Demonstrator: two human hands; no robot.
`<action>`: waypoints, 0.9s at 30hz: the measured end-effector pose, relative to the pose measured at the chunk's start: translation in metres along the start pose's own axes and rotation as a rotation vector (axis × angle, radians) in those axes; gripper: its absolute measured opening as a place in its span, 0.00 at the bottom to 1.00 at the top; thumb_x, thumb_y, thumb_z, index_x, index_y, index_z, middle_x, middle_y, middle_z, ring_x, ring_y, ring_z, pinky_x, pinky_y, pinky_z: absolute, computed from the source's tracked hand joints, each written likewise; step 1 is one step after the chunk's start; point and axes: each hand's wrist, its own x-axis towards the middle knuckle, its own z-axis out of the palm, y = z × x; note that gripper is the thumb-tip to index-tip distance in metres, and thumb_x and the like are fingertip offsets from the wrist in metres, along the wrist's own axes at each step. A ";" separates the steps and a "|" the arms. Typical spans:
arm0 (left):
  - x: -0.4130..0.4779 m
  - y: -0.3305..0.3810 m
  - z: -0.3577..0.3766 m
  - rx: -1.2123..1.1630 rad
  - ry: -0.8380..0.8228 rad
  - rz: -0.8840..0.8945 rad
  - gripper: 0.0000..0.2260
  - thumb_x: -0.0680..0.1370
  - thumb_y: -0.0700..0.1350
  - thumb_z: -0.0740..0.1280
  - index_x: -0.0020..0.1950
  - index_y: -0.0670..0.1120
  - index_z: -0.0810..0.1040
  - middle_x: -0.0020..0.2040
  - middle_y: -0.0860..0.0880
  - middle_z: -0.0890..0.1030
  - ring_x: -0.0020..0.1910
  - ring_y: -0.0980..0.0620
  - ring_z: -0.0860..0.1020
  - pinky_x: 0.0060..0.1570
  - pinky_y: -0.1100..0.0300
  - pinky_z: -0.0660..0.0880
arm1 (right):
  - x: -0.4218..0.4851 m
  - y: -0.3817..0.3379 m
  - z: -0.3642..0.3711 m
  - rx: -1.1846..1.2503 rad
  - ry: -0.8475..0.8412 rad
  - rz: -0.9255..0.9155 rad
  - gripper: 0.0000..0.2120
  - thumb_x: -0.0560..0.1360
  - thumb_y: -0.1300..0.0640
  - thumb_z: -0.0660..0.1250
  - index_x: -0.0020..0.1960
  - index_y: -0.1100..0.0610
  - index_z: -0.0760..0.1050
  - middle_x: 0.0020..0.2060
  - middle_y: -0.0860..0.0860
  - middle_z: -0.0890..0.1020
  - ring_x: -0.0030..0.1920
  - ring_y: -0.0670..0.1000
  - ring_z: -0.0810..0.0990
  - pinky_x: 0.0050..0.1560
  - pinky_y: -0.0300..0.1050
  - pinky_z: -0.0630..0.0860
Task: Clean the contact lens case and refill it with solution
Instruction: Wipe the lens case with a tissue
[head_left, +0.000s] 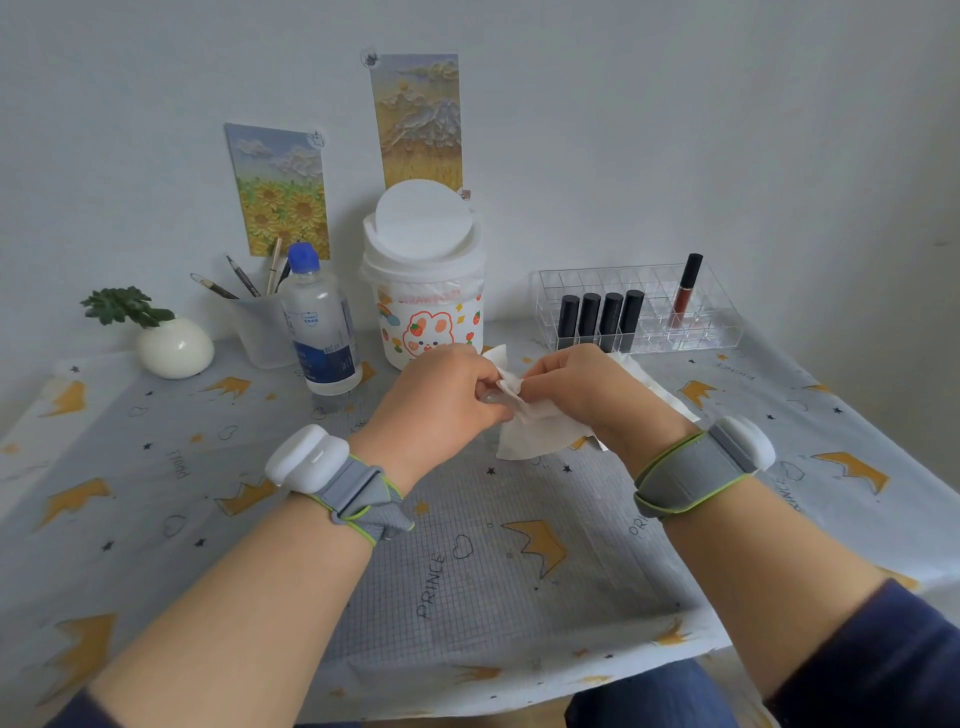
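Grey cloth with yellow crowns covers the worktop (493, 571), and a white bin (426, 306) with a rabbit picture stands at the back of it. I take this bin as the landmark.

To the right of the bin stands a clear organizer (644, 312) with dark lipstick tubes. Just to the left of the bin stands the bottle of solution (324, 332), upright, with its blue cap on.

In front of the bin, above the worktop, both hands meet around a white tissue (535, 436). It hangs down from the fingers to the cloth.

The left hand (441, 400) has curled fingers and pinches a small pale thing, which I judge is the lens case (490, 398). Most of it is hidden by the fingers and the tissue. I cannot tell if its caps are on or off. The right hand (576, 389) pinches a corner of the tissue and presses it against the case.

It seems the wiping step is in hand, and the refill is not yet done.

Some things could go wrong from here:
- The case is small and perhaps wet, so it may slip from the pinch and fall onto the cloth.
- Tissue fibres may stay inside the wells if the rubbing is too hard.
- The hanging tissue may catch on something.
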 end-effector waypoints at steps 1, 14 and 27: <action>0.000 0.001 -0.001 0.004 0.002 0.000 0.11 0.69 0.49 0.74 0.38 0.42 0.81 0.38 0.44 0.78 0.38 0.47 0.75 0.40 0.50 0.73 | -0.001 0.000 0.000 0.002 0.014 -0.006 0.05 0.71 0.62 0.69 0.43 0.61 0.82 0.27 0.51 0.74 0.25 0.48 0.69 0.16 0.28 0.60; 0.000 0.004 -0.002 0.053 -0.062 -0.024 0.07 0.70 0.50 0.74 0.41 0.48 0.81 0.37 0.51 0.74 0.39 0.51 0.73 0.37 0.59 0.68 | 0.002 0.010 0.011 -0.153 0.114 -0.166 0.08 0.71 0.62 0.68 0.39 0.63 0.85 0.17 0.43 0.72 0.20 0.42 0.70 0.20 0.28 0.61; -0.005 0.003 -0.003 0.076 -0.027 -0.010 0.09 0.70 0.50 0.74 0.47 0.47 0.84 0.39 0.51 0.73 0.41 0.52 0.70 0.38 0.59 0.62 | 0.004 0.005 0.009 -0.092 -0.003 -0.055 0.03 0.72 0.60 0.69 0.42 0.58 0.82 0.29 0.48 0.76 0.31 0.46 0.73 0.30 0.37 0.67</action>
